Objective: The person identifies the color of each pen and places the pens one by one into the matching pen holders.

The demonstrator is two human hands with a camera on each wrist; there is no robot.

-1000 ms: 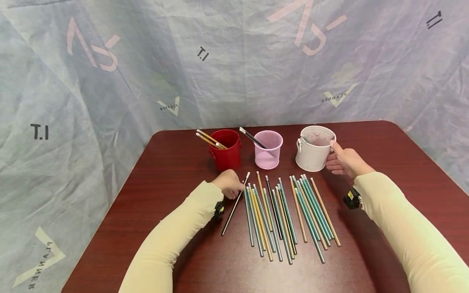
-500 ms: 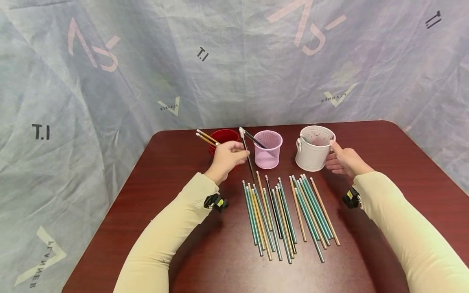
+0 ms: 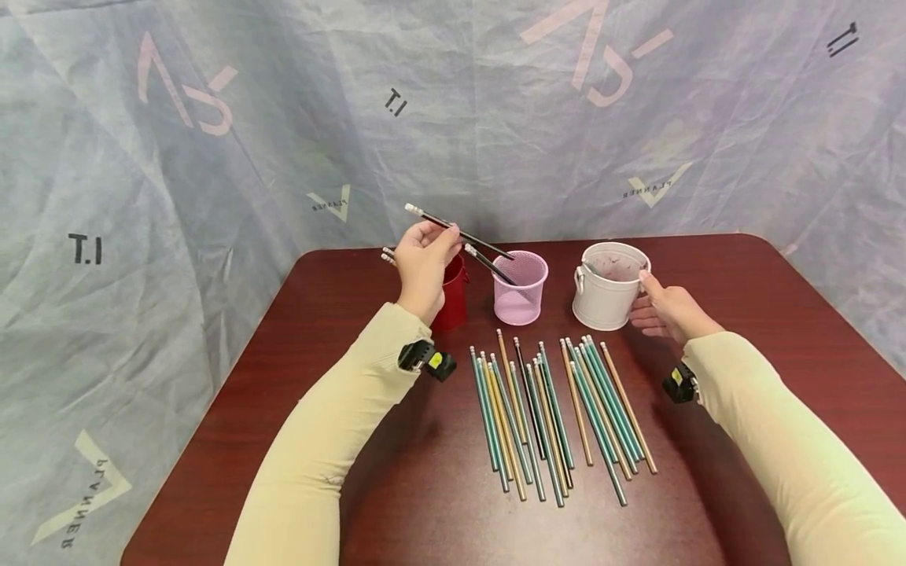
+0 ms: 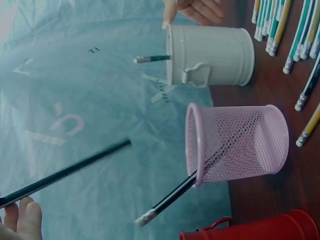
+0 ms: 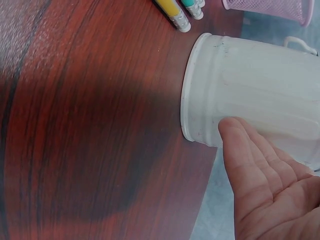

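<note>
My left hand (image 3: 423,267) pinches a black pencil (image 3: 484,244) between thumb and fingers, raised above the red bucket (image 3: 454,297). The pencil slants, white eraser end up to the left, its lower end by the rim of the pink mesh cup (image 3: 517,308). Another black pencil (image 4: 172,199) leans inside that cup. At the right, my right hand (image 3: 668,308) touches the white bucket (image 3: 603,305), thumb at the rim and straight fingers along its side. A green pencil (image 4: 157,59) pokes out of this bucket. My left hand hides most of the red bucket's opening.
In front of the containers, several pencils (image 3: 524,424) in green, yellow, black and tan lie in a loose row on the dark red wooden table (image 3: 269,377). More green and tan pencils (image 3: 609,417) lie to their right. A grey printed cloth (image 3: 453,118) hangs behind.
My left hand has picked the black pencil up from the left end of the row and lifted it up and back to the pink cup, tilting it. The right hand stays at the white bucket.
</note>
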